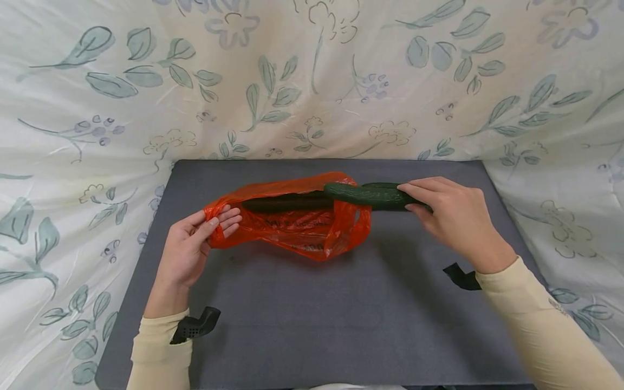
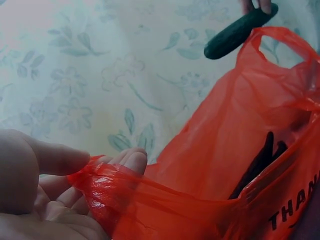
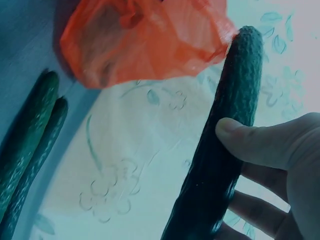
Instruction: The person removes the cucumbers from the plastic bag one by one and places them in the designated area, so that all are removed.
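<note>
Ideally, I'd steady the red bag (image 1: pixel 304 238), whose left end my left hand (image 1: pixel 191 241) pinches, and steer the cucumber (image 1: pixel 365 196) my right hand (image 1: pixel 453 216) grips, by its right end, clear of the handle (image 1: pixel 343 222).

- A grey table (image 1: pixel 317 325) is carrying the things.
- Two green cucumbers (image 3: pixel 25 140) are lying on it, side by side.
- A red plastic bag (image 1: pixel 292 230) is resting there.
</note>
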Demonstrator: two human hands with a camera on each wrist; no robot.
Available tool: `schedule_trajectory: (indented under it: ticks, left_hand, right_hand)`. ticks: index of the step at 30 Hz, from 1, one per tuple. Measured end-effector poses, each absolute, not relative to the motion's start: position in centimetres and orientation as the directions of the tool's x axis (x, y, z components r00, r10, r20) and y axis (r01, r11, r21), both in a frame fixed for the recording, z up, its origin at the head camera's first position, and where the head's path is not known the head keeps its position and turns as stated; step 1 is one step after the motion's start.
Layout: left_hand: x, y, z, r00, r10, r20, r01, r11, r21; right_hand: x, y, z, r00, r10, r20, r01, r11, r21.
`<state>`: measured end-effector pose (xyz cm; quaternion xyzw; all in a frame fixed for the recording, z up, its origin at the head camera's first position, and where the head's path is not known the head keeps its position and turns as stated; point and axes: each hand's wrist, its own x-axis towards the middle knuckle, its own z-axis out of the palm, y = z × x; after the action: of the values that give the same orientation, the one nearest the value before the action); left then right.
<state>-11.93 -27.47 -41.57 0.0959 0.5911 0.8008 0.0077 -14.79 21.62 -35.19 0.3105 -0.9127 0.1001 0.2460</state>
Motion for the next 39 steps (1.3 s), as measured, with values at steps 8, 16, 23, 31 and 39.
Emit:
schedule_trajectory:
  ticks: [8, 16, 23, 31, 39]
  left_hand:
    - [-11.9, -27.5, -41.5, -0.983, 0.117, 0.143, 0.103, -0.296, 0.95]
    - [-11.7, -27.7, -41.5, -0.982, 0.127, 0.141, 0.099, -0.293, 0.951]
    - [-11.5, -27.9, -41.3, -0.981, 0.134, 0.141, 0.097, -0.293, 0.951]
    - [-11.6, -27.9, -41.3, -0.981, 0.136, 0.137, 0.093, -0.291, 0.952]
    - [-11.7, -28.0, -41.4, -0.982, 0.133, 0.137, 0.092, -0.301, 0.949]
  right_hand:
    - [-15.1, 24.3, -35.6, -0.661, -0.512, 0.548, -0.622, 0.783, -0.019]
    - [-15.4, 26.1, -36.9, -0.682, -0.49, 0.543, -0.591, 0.807, -0.014]
    - [-15.4, 27.4, -38.0, -0.703, -0.468, 0.536, -0.563, 0.827, -0.017]
    - [-16.1, 29.0, -39.5, -0.726, -0.458, 0.513, -0.545, 0.838, -0.021]
    - [-16.9, 30.2, -41.5, -0.752, -0.468, 0.464, -0.545, 0.838, -0.037]
